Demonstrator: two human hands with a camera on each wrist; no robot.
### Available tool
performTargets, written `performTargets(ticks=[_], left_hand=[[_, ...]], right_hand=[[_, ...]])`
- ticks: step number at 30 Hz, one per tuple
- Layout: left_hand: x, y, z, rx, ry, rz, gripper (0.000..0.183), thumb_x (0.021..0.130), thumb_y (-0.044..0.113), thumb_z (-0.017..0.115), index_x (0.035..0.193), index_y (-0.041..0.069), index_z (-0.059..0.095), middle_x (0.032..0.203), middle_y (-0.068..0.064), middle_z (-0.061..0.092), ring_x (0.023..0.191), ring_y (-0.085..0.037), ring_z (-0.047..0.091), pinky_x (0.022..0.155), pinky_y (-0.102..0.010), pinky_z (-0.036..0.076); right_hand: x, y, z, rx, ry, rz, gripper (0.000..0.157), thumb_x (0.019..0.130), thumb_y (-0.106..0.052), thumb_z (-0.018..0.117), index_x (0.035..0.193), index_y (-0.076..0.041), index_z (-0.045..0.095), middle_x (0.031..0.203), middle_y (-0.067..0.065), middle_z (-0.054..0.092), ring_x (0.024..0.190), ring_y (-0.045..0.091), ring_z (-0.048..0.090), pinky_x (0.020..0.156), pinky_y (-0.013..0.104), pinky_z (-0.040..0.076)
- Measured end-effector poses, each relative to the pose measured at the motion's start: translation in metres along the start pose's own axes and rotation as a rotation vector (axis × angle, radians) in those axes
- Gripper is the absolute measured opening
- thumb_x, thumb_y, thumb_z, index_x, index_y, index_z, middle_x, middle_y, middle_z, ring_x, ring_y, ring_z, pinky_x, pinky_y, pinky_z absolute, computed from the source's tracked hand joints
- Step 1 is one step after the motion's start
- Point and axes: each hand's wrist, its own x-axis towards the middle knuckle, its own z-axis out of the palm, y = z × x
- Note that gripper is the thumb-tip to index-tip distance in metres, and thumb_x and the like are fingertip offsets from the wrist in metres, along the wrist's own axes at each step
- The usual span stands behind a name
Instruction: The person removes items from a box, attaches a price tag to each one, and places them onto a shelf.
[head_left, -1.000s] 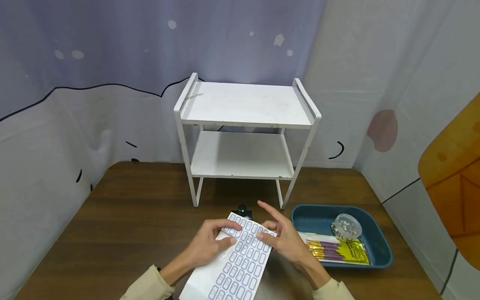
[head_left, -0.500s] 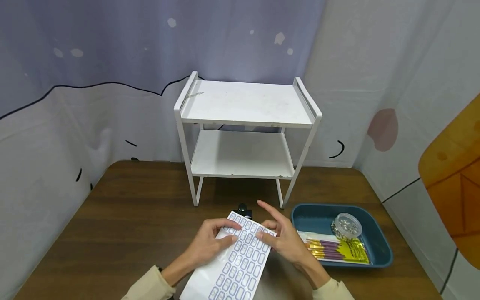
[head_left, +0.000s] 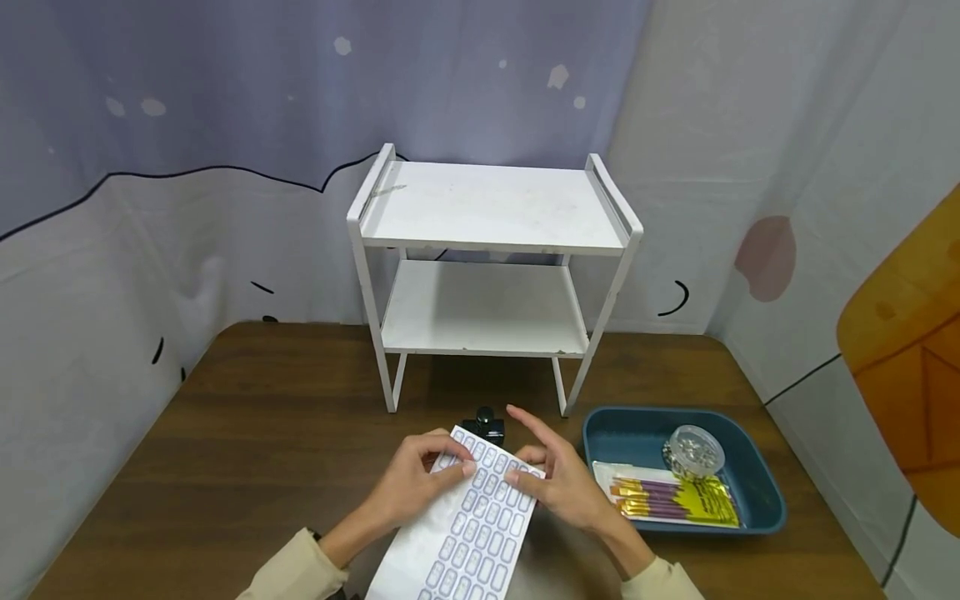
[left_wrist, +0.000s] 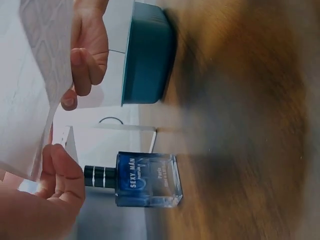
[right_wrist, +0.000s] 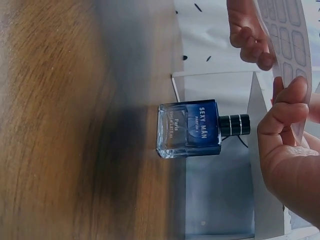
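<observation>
A white sheet of stickers [head_left: 480, 533] printed with rows of blue-outlined rounded rectangles is held tilted above the table. My left hand [head_left: 408, 485] pinches its upper left edge between thumb and fingers. At the upper right corner, my right hand [head_left: 566, 487] pinches it too, with the index finger stretched out away from the paper. Just beyond the sheet stands a blue and clear glass perfume bottle [right_wrist: 192, 129] with a dark cap, upright on the table. Neither hand touches the bottle [left_wrist: 147, 180]. The sheet hides some fingertips in the head view.
A white two-tier shelf [head_left: 480, 208] stands at the back of the wooden table [head_left: 225, 450]. To the right sits a blue tray [head_left: 622, 437] holding a clear round container [head_left: 693, 452] of small bits and a packet [head_left: 667, 500] of gold and purple sticks.
Both hands and the sticker sheet have shifted slightly left, showing more of the bottle in the head view. Each hand keeps its hold on the sheet.
</observation>
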Motion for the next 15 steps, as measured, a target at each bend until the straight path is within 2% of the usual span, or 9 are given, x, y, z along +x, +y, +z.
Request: performTargets(ticks=[3,8,11,15], left_hand=[[0.000,-0.001,-0.001,-0.040,0.018,-0.023,0.011,0.086,0.002,0.073,0.094,-0.005,0.074,0.091,-0.016,0.065,0.085,-0.003,0.057,0.072,-0.019,0.050],[0.001,0.006,-0.010,-0.063,0.095,-0.129,0.011,0.088,0.007,0.073,0.095,-0.002,0.075,0.100,-0.012,0.064,0.094,-0.008,0.058,0.083,-0.021,0.050],[0.002,0.013,-0.025,-0.052,0.166,-0.137,0.013,0.088,0.008,0.074,0.096,-0.002,0.075,0.097,-0.005,0.065,0.092,-0.008,0.057,0.083,-0.021,0.050],[0.003,0.021,-0.057,-0.010,0.214,-0.096,0.017,0.090,0.007,0.072,0.101,-0.007,0.073,0.088,0.007,0.070,0.082,-0.005,0.061,0.074,-0.021,0.052]], right_hand=[[0.000,0.002,0.001,-0.007,-0.027,0.007,0.079,0.092,0.004,0.064,0.157,-0.003,0.020,0.088,0.036,0.064,0.060,0.006,0.064,0.043,0.022,0.044],[0.001,0.005,0.006,-0.001,-0.060,0.021,0.081,0.092,0.004,0.064,0.158,-0.003,0.018,0.088,0.035,0.064,0.059,0.006,0.064,0.042,0.022,0.044],[0.001,0.008,0.013,0.011,-0.073,0.019,0.081,0.091,0.006,0.063,0.157,-0.003,0.019,0.087,0.036,0.062,0.058,0.006,0.063,0.041,0.025,0.045],[0.002,0.011,0.025,0.011,-0.094,0.017,0.076,0.089,0.009,0.061,0.154,-0.001,0.024,0.089,0.035,0.060,0.057,0.006,0.062,0.039,0.032,0.048]])
